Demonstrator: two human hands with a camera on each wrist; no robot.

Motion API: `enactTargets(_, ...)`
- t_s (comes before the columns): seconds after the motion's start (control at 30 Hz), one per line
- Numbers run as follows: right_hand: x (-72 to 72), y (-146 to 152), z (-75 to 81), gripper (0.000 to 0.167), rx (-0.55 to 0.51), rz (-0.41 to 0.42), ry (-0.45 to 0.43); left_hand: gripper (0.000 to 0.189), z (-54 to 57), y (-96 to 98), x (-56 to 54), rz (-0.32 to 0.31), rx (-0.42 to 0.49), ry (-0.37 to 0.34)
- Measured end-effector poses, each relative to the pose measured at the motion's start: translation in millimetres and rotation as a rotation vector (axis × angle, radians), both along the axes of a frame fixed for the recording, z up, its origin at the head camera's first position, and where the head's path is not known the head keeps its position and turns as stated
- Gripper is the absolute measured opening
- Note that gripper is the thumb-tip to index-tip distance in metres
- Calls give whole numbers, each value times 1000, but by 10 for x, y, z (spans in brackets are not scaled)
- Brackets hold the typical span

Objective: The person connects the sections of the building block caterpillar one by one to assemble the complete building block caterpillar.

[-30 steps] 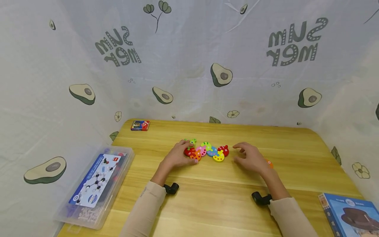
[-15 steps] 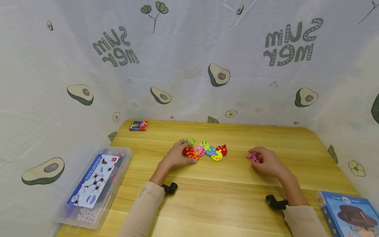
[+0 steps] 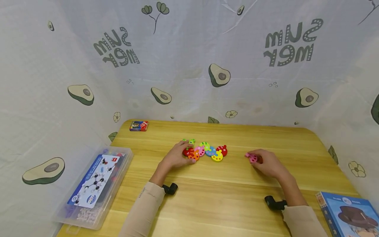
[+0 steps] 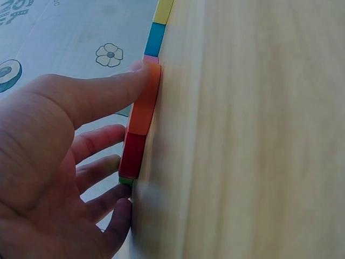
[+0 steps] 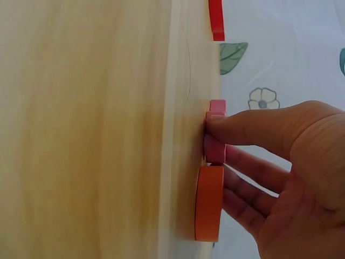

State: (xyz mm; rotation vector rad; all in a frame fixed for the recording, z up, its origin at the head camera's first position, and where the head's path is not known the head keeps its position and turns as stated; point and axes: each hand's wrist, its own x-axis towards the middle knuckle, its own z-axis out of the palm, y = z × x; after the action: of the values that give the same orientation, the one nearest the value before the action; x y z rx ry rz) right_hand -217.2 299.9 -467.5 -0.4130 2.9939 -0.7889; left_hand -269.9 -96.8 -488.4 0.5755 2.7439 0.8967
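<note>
A row of linked, coloured, numbered pieces forms a caterpillar puzzle [image 3: 211,151] at mid-table, with a green head [image 3: 191,142] at its left end and a red piece [image 3: 222,150] at its right. My left hand [image 3: 175,155] holds the head end. Its thumb touches the orange piece [image 4: 145,100] on the near side, while its fingers reach around the far side past a dark red piece [image 4: 132,155]. Further right, my right hand [image 3: 268,163] pinches a loose pink puzzle piece [image 3: 253,158] low over the table. Beside it stands another orange piece [image 5: 209,204], hidden from the head view.
A clear plastic case [image 3: 118,184] with a molecule-model label lies at the left. The small card box [image 3: 138,126] is at the back left corner. At the front right is a blue illustrated box [image 3: 349,210]. Printed curtains [image 3: 189,65] surround the table [image 3: 213,197].
My right hand has moved right, away from the row's red end, and has taken hold of the pink piece. Lately it shifted slightly left with it. The left hand stays put.
</note>
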Motion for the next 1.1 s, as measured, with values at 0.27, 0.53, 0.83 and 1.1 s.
enactTargets(0.27, -60, -87, 16, 41, -32, -43, -8, 71, 4, 0, 9, 4, 8, 0)
enactTargets(0.53, -149, -234, 57, 41, -70, -78, 1, 71, -5, -5, 6, 4, 12, 4)
enactTargets(0.83, -312, -431, 87, 42, -122, -49, -23, 69, -20, -16, -5, -4, 14, -4)
enactTargets(1.1, -499, -611, 26, 41, -106, -13, -24, 69, -26, -9, -30, 0, 13, -7)
